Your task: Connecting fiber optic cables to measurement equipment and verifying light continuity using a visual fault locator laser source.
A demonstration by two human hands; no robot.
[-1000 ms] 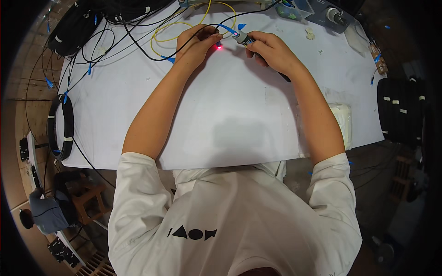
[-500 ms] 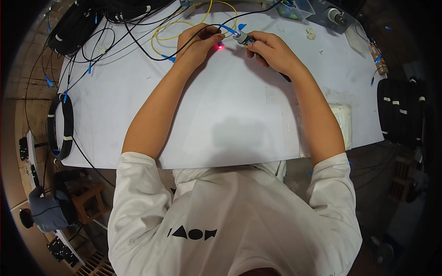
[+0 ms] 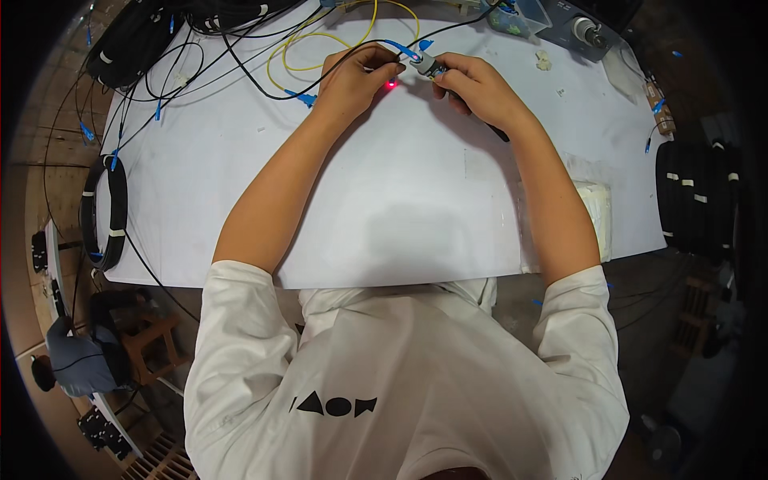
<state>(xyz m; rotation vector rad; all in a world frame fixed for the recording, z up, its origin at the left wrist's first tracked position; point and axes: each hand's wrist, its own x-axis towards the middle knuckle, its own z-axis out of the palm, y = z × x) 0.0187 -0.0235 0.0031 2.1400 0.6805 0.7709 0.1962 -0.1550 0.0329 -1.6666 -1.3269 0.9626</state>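
Observation:
Both hands meet at the far side of a white table (image 3: 384,200). My left hand (image 3: 356,76) pinches a black cable (image 3: 264,84) whose tip glows red (image 3: 391,84). My right hand (image 3: 472,84) holds a small dark pen-like tool (image 3: 428,67) with a blue connector at its front, its black tail sticking out past the wrist. The glowing tip sits just left of the tool's front end, a small gap apart.
A yellow cable loop (image 3: 320,36) and tangled black cables with blue connectors (image 3: 160,72) lie at the far left. A coiled black cable (image 3: 104,212) hangs at the left edge, black bundles (image 3: 696,200) at the right. A white wipe pack (image 3: 596,212) rests by my right forearm.

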